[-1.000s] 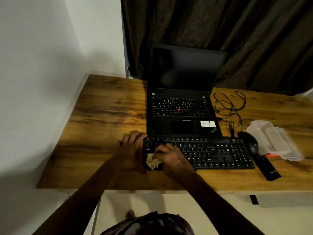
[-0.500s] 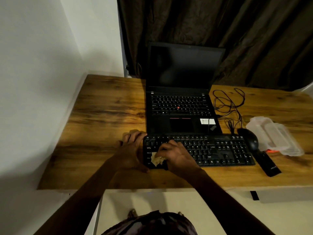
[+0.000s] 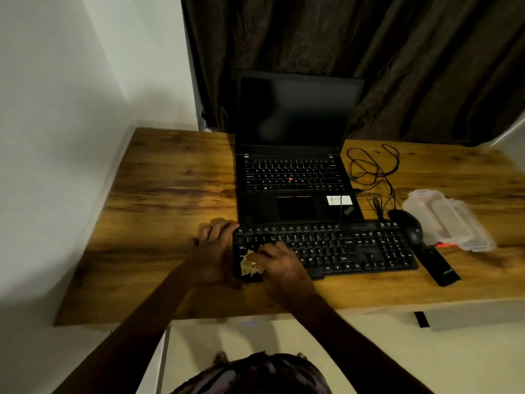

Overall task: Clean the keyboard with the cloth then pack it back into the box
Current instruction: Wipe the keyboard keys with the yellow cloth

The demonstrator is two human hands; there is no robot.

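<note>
Both my hands are at the left end of the keyboard (image 3: 355, 248). My right hand (image 3: 279, 265) is curled round a small crumpled pale cloth (image 3: 250, 265), pinching it between fingers and thumb and pressing it onto the keys at the near left corner. My left hand (image 3: 211, 251) lies just beside it on the counter (image 3: 170, 209), against the keyboard's left edge, with the fingers loosely bent towards the far corner. In this dim light I cannot tell whether it actually grips the edge or only rests against it.

The keyboard is black and lies flat across the counter, its long side parallel to the near edge. Its far edge is just in front of an open black laptop (image 3: 292, 172) whose screen is dark. A black mouse (image 3: 407, 230) sits at the keyboard's right end, touching or nearly touching it. A flat, slim black object (image 3: 439, 265) lies slanted just to the near side of the mouse. Thin black cables (image 3: 372, 172) are tangled on the counter to the right of the laptop. A clear plastic container (image 3: 449, 220) lies to the right of the mouse, with something small and orange (image 3: 443, 245) at its near edge. A dark curtain (image 3: 369, 52) hangs behind the counter, and a pale wall (image 3: 56, 109) runs along its left side.
</note>
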